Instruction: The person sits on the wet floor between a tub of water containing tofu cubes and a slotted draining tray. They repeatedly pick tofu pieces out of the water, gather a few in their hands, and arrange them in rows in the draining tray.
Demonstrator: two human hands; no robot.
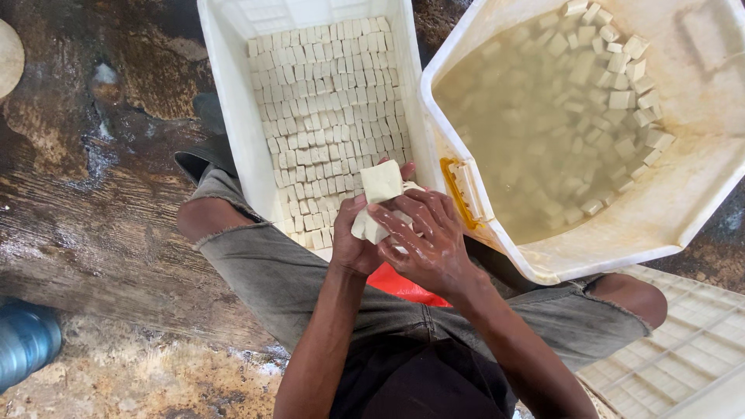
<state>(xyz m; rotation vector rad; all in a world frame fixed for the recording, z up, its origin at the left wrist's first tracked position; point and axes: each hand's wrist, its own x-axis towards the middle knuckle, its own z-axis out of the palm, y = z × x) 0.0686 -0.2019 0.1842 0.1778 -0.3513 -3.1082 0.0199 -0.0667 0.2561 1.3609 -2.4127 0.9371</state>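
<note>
Both my hands meet over my lap at the near edge of a white crate (233, 93). My left hand (353, 240) cups a stack of pale tofu blocks (382, 182) from below. My right hand (427, 240) lies over the same stack, its wet fingers spread across the lower pieces. One block stands up above my fingers. The crate is packed with neat rows of small tofu cubes (330, 101). To the right, a large white tub (660, 225) holds cloudy water with many tofu pieces (613, 77) floating or sunk in it.
A red object (403, 285) shows under my hands between my knees. A white lattice tray (675, 357) lies at the lower right. The floor (93, 217) is wet and stained. A blue cylinder (27, 341) sits at the lower left.
</note>
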